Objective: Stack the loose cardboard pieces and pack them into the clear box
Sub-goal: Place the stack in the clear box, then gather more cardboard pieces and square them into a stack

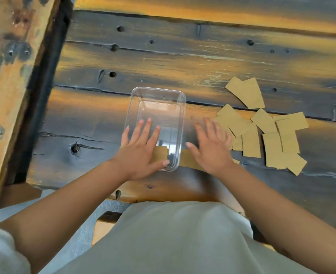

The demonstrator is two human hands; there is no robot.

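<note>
Flat hands [141,153] over smooth clear box [181,99], tan cardboard pieces [265,135] beside.

In front of me the counter [202,62] is made of dark, worn wooden planks with orange patches, knots and small holes. The clear box [180,107] stands directly on it near my edge, with a cardboard strip [186,160] lying partly under its near end. To the box's right, loose cardboard pieces [271,141] lie scattered and overlapping on the planks, two more [246,92] a little farther back.
</note>
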